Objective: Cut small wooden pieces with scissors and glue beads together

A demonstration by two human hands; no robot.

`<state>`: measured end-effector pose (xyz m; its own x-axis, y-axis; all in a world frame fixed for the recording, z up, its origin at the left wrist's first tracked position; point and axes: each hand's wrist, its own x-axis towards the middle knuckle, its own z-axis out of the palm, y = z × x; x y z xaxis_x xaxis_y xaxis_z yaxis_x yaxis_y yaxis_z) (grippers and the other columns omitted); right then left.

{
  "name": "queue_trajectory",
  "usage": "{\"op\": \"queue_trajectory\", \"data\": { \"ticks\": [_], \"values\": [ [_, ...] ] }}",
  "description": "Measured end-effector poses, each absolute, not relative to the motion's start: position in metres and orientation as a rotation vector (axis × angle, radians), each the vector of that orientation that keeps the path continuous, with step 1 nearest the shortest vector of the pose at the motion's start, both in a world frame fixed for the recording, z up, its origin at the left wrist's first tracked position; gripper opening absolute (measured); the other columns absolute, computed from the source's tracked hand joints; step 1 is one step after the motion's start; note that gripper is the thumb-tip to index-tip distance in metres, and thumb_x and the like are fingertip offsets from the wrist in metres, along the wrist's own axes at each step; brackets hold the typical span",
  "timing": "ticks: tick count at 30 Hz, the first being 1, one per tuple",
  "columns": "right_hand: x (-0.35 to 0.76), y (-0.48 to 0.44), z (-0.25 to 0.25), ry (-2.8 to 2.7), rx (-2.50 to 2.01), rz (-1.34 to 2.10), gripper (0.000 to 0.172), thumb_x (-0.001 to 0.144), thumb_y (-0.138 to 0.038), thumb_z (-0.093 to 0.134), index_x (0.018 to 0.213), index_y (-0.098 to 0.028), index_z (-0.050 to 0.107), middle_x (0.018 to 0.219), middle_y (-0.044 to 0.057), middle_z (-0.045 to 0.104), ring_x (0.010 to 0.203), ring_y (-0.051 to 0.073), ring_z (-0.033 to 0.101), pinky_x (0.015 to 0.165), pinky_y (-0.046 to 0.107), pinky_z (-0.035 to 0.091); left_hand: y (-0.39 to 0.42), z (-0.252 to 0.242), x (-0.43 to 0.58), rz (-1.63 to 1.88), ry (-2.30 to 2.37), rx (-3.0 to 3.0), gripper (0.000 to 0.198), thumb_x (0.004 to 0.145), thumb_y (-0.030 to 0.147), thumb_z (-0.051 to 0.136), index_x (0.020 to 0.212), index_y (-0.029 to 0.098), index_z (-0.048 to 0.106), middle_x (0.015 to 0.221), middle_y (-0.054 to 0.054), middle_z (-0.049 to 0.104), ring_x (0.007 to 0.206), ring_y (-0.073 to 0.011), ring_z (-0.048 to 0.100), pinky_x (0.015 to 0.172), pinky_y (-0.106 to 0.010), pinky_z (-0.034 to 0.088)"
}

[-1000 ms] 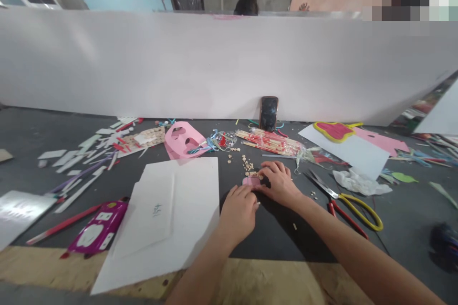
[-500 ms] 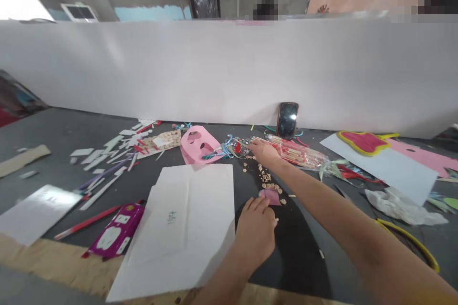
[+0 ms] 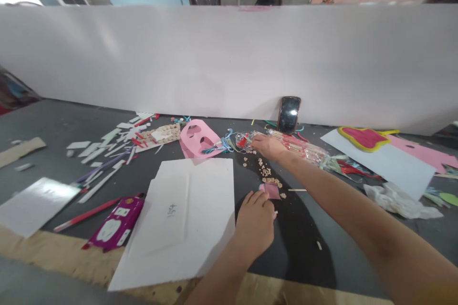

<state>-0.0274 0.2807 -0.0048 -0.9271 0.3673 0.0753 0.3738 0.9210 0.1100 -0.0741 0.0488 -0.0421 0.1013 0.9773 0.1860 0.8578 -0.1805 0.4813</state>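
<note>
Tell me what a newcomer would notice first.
The right hand reaches to a clear bag of wooden sticks, while the left hand rests beside a small pink paper piece. To their left lie a pink paper mask and a large white sheet; a phone leans on the white board behind.

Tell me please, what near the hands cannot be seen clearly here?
In the head view:
The pink paper piece: lower edge hidden by the left hand.
The clear plastic bag of wooden sticks: its end hidden by the right hand.
The small tan bits: too small to identify.
</note>
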Motion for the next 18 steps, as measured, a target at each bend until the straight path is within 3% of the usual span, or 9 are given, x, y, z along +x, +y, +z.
{"op": "queue_trajectory", "data": {
  "ticks": [5, 7, 13, 18],
  "values": [
    [0.004, 0.254, 0.008, -3.017, -0.378, -0.203, 0.015, 0.09, -0.019, 0.051, 0.101, -0.015, 0.06, 0.103, 0.006, 0.061, 0.092, 0.017, 0.058, 0.079, 0.036, 0.049, 0.049, -0.044, -0.074, 0.689, 1.815, 2.166, 0.019, 0.087, 0.017, 0.047, 0.097, 0.013, 0.063, 0.123, -0.014, 0.061, 0.12, -0.0265, 0.051, 0.104, -0.046, 0.035],
    [0.019, 0.239, 0.01, -3.009, -0.295, -0.194, 0.018, 0.09, -0.01, 0.045, 0.096, -0.015, 0.062, 0.098, 0.008, 0.061, 0.091, 0.017, 0.056, 0.079, 0.032, 0.047, 0.049, -0.042, -0.074, 0.676, 1.826, 2.161, 0.02, 0.087, 0.016, 0.046, 0.097, 0.012, 0.064, 0.122, -0.014, 0.062, 0.12, -0.0266, 0.051, 0.105, -0.046, 0.034],
    [0.048, 0.199, 0.007, -2.979, -0.097, -0.144, 0.023, 0.092, -0.014, 0.039, 0.092, -0.016, 0.062, 0.091, 0.009, 0.061, 0.086, 0.017, 0.053, 0.075, 0.028, 0.044, 0.044, -0.027, -0.072, 0.561, 1.816, 2.2, 0.023, 0.087, 0.016, 0.045, 0.1, 0.011, 0.063, 0.12, -0.016, 0.062, 0.119, -0.0269, 0.051, 0.106, -0.045, 0.033],
    [0.046, 0.181, -0.003, -2.945, -0.006, -0.103, 0.022, 0.092, -0.016, 0.04, 0.089, -0.017, 0.062, 0.09, 0.008, 0.062, 0.085, 0.017, 0.052, 0.075, 0.027, 0.043, 0.031, 0.002, -0.068, 0.351, 1.588, 2.327, 0.023, 0.085, 0.018, 0.045, 0.095, 0.009, 0.065, 0.101, -0.015, 0.068, 0.1, -0.0271, 0.061, 0.091, -0.042, 0.047]
  ]
}}
